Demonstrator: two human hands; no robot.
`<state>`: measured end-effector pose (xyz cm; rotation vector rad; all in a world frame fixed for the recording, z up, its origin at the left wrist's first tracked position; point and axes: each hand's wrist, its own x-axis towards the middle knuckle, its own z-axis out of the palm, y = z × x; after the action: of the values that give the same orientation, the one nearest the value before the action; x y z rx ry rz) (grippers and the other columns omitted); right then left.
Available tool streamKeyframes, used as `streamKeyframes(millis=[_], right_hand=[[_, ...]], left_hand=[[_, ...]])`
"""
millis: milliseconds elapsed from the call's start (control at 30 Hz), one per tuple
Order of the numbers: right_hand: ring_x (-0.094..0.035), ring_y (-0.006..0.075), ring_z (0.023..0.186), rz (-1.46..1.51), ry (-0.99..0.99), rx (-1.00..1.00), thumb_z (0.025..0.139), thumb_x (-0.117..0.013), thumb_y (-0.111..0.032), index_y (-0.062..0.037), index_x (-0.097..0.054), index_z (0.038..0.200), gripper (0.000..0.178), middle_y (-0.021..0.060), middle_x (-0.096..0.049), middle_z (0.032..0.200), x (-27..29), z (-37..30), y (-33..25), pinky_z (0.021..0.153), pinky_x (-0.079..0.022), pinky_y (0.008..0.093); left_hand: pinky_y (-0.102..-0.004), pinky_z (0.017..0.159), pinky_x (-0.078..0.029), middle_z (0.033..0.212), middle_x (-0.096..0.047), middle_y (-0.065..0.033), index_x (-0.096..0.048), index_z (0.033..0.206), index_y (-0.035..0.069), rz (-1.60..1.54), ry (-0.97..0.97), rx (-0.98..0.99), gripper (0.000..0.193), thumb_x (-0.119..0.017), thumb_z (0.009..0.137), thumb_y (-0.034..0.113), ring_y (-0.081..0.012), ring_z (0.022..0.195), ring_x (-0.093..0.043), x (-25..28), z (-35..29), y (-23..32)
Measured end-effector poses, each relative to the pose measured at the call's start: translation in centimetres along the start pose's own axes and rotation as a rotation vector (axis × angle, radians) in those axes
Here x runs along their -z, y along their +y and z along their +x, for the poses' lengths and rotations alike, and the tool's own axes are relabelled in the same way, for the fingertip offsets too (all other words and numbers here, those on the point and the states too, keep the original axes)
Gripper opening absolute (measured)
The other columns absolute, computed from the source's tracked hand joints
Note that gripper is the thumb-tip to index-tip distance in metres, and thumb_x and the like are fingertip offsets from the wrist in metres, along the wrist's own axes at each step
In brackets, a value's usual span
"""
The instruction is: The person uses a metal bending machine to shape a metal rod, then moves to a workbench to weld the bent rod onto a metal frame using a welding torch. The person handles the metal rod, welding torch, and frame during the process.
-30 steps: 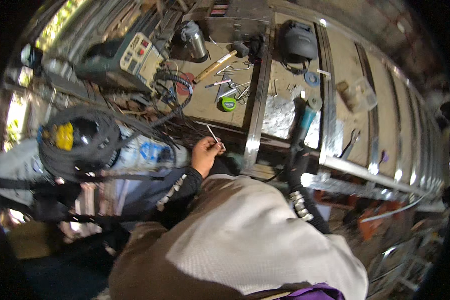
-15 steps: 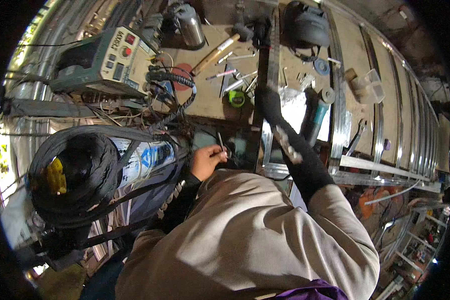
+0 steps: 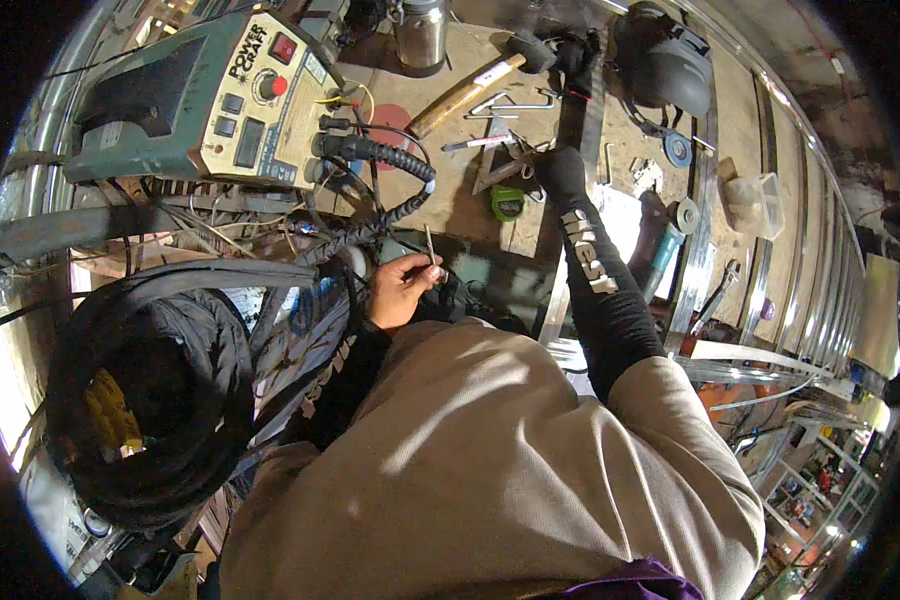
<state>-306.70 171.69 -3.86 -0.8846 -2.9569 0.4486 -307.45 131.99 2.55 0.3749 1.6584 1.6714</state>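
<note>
My left hand [image 3: 398, 292], bare, pinches a thin metal rod [image 3: 430, 244] that points up toward the bench edge. My right hand [image 3: 562, 170] is covered in black, at the end of a black sleeve [image 3: 600, 290], and reaches out over the wooden workbench [image 3: 440, 175]. It touches a long steel rail [image 3: 582, 120] and lies next to a small metal tool [image 3: 500, 168]. Its fingers are hidden, so I cannot tell whether it grips anything. A green tape measure [image 3: 508, 203] lies just below that hand.
A green and cream welding machine [image 3: 220, 100] stands at the back left, its black hose [image 3: 380, 155] curling forward. A big coil of black cable [image 3: 150, 400] sits at the left. Hammer [image 3: 470, 85], dark welding helmet [image 3: 660, 60], blue grinder [image 3: 660, 250] and clear tub [image 3: 755, 200] lie among steel rails.
My right arm has stretched forward over the bench to the steel rail and tools. My left hand has kept hold of the thin rod. The view has tilted toward the welding machine.
</note>
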Motion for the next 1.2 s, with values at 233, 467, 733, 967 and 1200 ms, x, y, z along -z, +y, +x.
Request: streamKeyframes(millis=[233,467,733,967,1200], right_hand=[[-0.07,0.0373,0.071,-0.246,0.077,0.048,0.087,-0.067,-0.047,-0.0119,-0.077,0.075,0.038,0.0184,-0.07,0.074,-3.0,3.9,-0.3,0.067,-0.057,0.047],[-0.062,0.0234,0.057,0.521,-0.038,0.105,0.091,-0.071,-0.028,-0.0078,-0.074,0.078,0.024,0.0085,-0.066,0.065,5.0,-1.5,-3.6,0.053,-0.048,0.0365],[-0.06,0.007,0.07,1.283,-0.417,-0.068,0.095,-0.073,-0.02,-0.005,-0.073,0.097,0.015,-0.0021,-0.068,0.08,15.7,-16.1,-8.7,0.064,-0.05,0.0246],[-0.061,0.0075,0.07,1.309,-0.13,-0.136,0.094,-0.074,-0.021,0.0003,-0.072,0.096,0.022,0.0028,-0.069,0.077,15.5,-24.4,-6.0,0.062,-0.049,0.0266],[-0.066,0.0107,0.084,1.253,-0.073,-0.364,0.094,-0.071,-0.018,-0.0026,-0.073,0.107,0.02,0.0024,-0.073,0.094,15.1,-32.4,-2.8,0.075,-0.052,0.0287]], left_hand=[[-0.0262,0.078,-0.056,0.099,-0.074,-0.0079,-0.071,0.118,-0.005,-0.002,-0.027,-0.039,0.024,-0.067,0.099,0.01,-0.0112,0.085,-0.068,0.5,1.3,0.2],[-0.0276,0.076,-0.058,0.097,-0.072,-0.0087,-0.067,0.123,-0.008,0.013,-0.151,-0.034,0.026,-0.061,0.1,0.003,-0.0136,0.083,-0.069,-1.5,3.0,5.1],[-0.0262,0.073,-0.057,0.09,-0.074,-0.0074,-0.071,0.11,-0.008,0.058,-0.26,-0.1,0.018,-0.067,0.096,0.001,-0.0119,0.079,-0.069,-7.2,4.3,9.8],[-0.0245,0.065,-0.055,0.08,-0.074,-0.0056,-0.075,0.098,-0.006,0.107,-0.389,-0.039,0.011,-0.072,0.092,0.002,-0.0095,0.072,-0.067,-12.3,2.1,8.6],[-0.0277,0.062,-0.056,0.078,-0.074,-0.0103,-0.074,0.091,-0.007,0.248,-0.59,0.079,0.013,-0.077,0.089,0.006,-0.0131,0.068,-0.07,-17.2,-0.5,7.8]])
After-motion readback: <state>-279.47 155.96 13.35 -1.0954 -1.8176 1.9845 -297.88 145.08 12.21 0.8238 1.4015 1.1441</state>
